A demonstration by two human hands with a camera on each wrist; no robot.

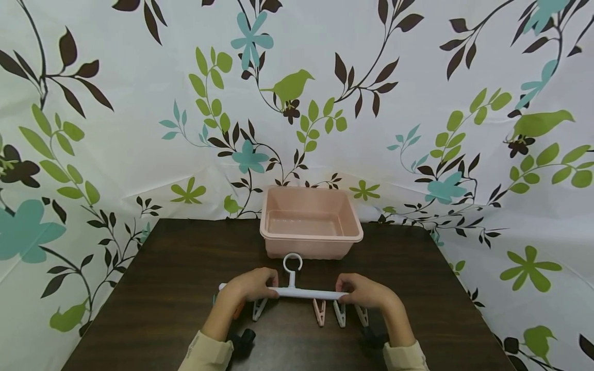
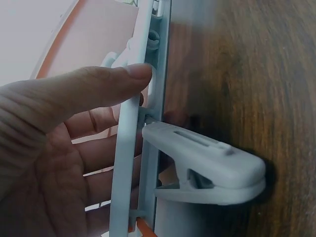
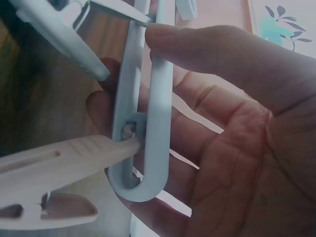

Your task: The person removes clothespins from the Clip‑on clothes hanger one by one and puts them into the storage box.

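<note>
A pale clip hanger (image 1: 308,293) with a round hook (image 1: 292,262) lies crosswise before me, hook toward the far side. My left hand (image 1: 250,285) grips its bar left of the hook, thumb on the near face in the left wrist view. My right hand (image 1: 366,291) holds the bar near its right end, fingers behind it. A grey clothespin (image 2: 212,163) hangs beside the left thumb. Right of the hook are a pink clothespin (image 1: 319,313) and a white clothespin (image 1: 340,313). A beige clothespin (image 3: 64,160) hangs at the right end. An orange clothespin (image 1: 238,310) is partly hidden by my left hand.
A pink plastic basin (image 1: 312,246) stands on the dark wooden table (image 1: 195,247) just beyond the hook, near the back edge. Behind the table hangs a white cloth (image 1: 325,149) printed with leaves and birds. A black wrist camera (image 1: 243,342) sits under my left wrist.
</note>
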